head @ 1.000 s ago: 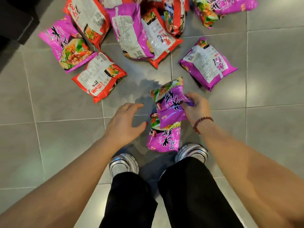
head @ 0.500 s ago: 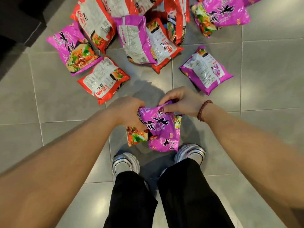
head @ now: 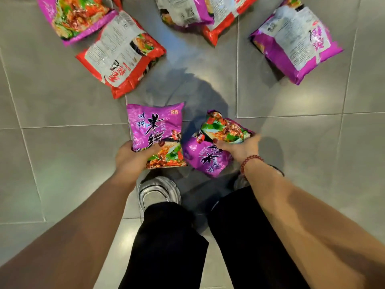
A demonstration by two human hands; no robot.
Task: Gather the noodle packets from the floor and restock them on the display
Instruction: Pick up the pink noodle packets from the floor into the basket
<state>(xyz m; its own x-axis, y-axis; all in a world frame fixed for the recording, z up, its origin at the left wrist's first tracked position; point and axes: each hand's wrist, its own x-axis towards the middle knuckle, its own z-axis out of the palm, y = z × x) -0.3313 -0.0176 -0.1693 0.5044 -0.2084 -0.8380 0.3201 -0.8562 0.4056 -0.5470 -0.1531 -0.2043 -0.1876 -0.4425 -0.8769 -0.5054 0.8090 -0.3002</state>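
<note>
Left hand (head: 133,157) is clamped on a purple packet (head: 156,130), front side up, big black characters reading 米线 with smaller 过桥 beside them and a noodle photo at its near end. Right hand (head: 239,149) grips a second purple packet (head: 210,155), crumpled and turned the other way round, the same 米线 lettering showing. Both packets sit just beyond the shoe (head: 159,191), above the floor (head: 62,163). Farther from the shoe, a red packet (head: 120,59) lies back up, fine print too small to read. Off right, another purple one (head: 295,40) lies back up too.
</note>
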